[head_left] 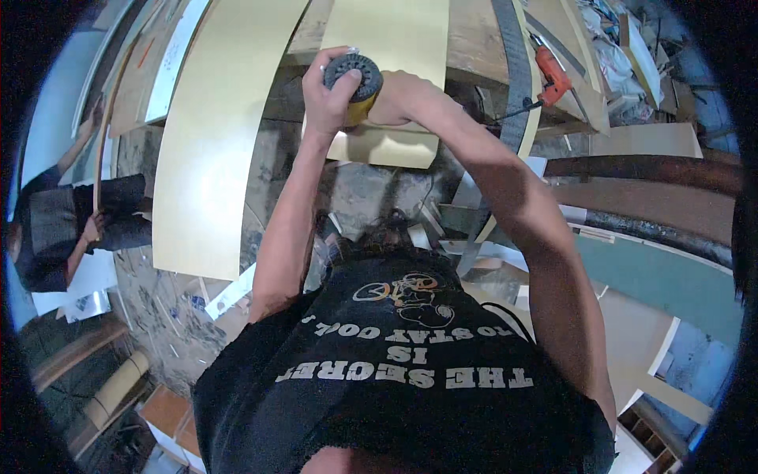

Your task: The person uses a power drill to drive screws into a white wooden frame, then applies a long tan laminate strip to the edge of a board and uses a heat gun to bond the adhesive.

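Both my hands are on a yellow-and-black power tool (353, 73) with a round, vented black end facing up. My left hand (322, 99) grips it from the left, the thumb lying across the black end. On the right side my right hand (404, 96) is closed around the yellow body. Under the tool lies a pale yellow board (387, 148), resting across a wooden workbench (474, 67). The lower end of the tool is hidden by my hands.
A long pale yellow panel (213, 158) stretches along the left. An orange power drill (554, 77) with a black cord lies at the right of the bench. At far left, another person (51, 229) holds a long wooden strip (100, 162). Scraps litter the floor.
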`<move>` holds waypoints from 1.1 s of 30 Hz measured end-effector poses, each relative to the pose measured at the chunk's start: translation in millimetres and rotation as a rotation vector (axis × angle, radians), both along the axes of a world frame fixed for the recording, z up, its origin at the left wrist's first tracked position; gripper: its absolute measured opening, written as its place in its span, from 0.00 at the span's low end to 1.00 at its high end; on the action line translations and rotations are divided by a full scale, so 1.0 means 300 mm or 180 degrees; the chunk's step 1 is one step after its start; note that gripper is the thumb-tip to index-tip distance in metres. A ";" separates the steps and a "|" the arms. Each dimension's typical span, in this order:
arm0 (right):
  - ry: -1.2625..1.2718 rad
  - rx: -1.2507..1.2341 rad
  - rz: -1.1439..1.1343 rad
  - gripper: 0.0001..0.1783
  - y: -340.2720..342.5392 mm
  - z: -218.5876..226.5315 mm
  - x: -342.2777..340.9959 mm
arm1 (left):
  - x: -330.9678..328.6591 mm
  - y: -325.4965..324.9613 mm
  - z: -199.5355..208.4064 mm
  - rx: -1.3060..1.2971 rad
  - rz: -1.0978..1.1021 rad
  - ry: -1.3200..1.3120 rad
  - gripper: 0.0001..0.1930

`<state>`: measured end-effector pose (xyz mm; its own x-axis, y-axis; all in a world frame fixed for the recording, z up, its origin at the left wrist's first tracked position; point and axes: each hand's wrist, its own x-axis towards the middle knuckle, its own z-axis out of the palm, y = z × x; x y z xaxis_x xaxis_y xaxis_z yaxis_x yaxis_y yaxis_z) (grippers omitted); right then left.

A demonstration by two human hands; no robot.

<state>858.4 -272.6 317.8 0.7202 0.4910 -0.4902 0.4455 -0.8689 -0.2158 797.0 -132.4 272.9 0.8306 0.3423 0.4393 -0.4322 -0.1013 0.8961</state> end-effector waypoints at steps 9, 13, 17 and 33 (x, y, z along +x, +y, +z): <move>0.0333 0.0254 -0.0203 0.24 -0.242 0.044 0.016 | 0.038 -0.229 0.021 -0.0062 -0.0257 0.0271 0.17; 0.0276 0.0164 -0.0139 0.25 -0.323 0.044 0.033 | 0.068 -0.319 0.026 0.0053 -0.0255 0.0239 0.19; 0.0262 0.0291 -0.0306 0.24 -0.409 0.023 0.036 | 0.078 -0.389 0.028 0.0050 -0.0360 0.0258 0.18; 0.0037 0.0631 0.0005 0.26 -0.528 0.027 0.035 | 0.075 -0.519 0.003 -0.0169 -0.0216 0.0027 0.18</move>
<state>869.0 -431.0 325.8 0.7143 0.5798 -0.3919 0.4433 -0.8082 -0.3878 819.3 -288.0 273.9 0.8563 0.3076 0.4150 -0.4289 -0.0244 0.9030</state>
